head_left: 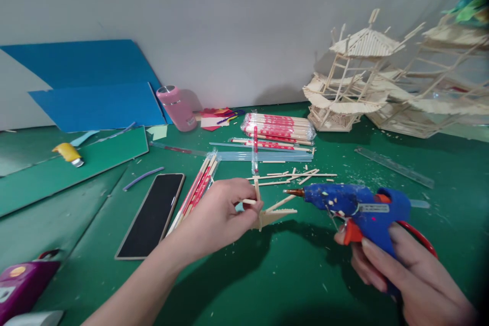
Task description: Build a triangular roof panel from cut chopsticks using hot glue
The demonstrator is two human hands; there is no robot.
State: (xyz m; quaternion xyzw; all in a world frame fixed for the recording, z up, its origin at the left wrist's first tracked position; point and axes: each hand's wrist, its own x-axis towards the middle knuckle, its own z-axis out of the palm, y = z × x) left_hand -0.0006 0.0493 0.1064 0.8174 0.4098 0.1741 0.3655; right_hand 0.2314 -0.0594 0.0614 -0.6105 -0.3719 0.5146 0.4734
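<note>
Pinched in my left hand [229, 209] is a small wooden stick piece [275, 216], made of pale sticks joined side by side with a few sticks standing out from it. Part of it is hidden behind the fingers. My right hand [401, 275] is wrapped round the handle of a blue hot glue gun [344, 198], a finger at its orange trigger. The gun's nozzle points left, close to the tip of one slanting stick; whether they touch I cannot tell. Loose sticks [290, 177] lie on the green table just beyond my left hand.
Behind are wrapped chopstick bundles [278, 127], a pink bottle [178, 108] and blue boards [99, 104]. Stick-built pavilion models [359, 71] stand at the right, near a clear ruler [395, 167]. On the left lie a phone [151, 216], a yellow cutter [69, 153] and a purple object [26, 285].
</note>
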